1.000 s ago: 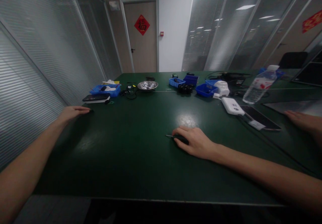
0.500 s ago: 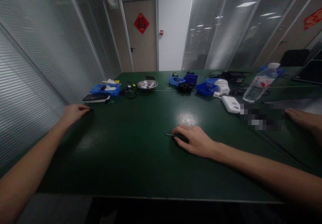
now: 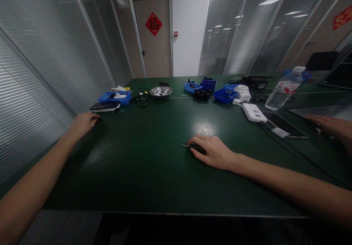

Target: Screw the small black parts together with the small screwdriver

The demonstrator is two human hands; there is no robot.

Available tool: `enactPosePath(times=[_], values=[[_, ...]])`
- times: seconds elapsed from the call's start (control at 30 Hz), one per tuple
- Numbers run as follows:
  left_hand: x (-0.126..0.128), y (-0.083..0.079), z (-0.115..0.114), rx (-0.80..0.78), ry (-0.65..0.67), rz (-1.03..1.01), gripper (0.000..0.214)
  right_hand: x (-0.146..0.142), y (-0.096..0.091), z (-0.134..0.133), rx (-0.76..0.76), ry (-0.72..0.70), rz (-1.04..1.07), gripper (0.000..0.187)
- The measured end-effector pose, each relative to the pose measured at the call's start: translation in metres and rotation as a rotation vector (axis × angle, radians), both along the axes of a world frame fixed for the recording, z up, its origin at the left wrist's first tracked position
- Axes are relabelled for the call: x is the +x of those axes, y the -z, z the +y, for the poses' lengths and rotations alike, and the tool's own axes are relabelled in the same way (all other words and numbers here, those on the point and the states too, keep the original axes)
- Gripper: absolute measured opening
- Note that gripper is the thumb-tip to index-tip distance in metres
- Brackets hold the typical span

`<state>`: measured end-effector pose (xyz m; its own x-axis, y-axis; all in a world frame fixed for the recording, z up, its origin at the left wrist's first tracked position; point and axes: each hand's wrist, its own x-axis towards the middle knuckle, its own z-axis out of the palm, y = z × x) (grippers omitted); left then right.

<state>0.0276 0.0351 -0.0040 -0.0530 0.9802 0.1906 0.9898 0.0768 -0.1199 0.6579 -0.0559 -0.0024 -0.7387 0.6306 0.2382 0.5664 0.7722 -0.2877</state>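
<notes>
My right hand rests on the green table with its fingers wrapped round a screwdriver. The dark handle lies under the palm and the thin metal shaft points left. At the table's left side, my left hand is closed with its fingertips down near the surface. Something small and dark shows at those fingertips, too little to name. Just beyond that hand lies a dark, flat case-like object with a pale edge.
Farther back are a blue tray, a metal bowl, and several blue bins. On the right lie a white power bank-like device, a phone, a water bottle and another person's hand.
My left hand's fingers have curled slightly over the small dark thing. My right hand and screwdriver stay put. The other person's hand has shifted a little left.
</notes>
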Motion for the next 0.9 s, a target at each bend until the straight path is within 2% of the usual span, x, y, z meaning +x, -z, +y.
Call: enactPosePath(times=[0.37,0.63,0.9], values=[[-0.0039,0.006,0.0044,-0.007,0.037,0.033,0.041,-0.0011,-0.0007,0.0003,0.017,0.004,-0.01,0.026],[-0.0029,0.0078,0.0077,0.007,0.006,0.045,0.041,-0.0007,-0.0008,0.0005,0.005,-0.004,-0.001,0.027],[-0.0047,0.0079,0.0037,0.0,0.044,0.045,0.041,-0.0007,-0.0006,0.0008,0.007,0.0,-0.005,0.026]])
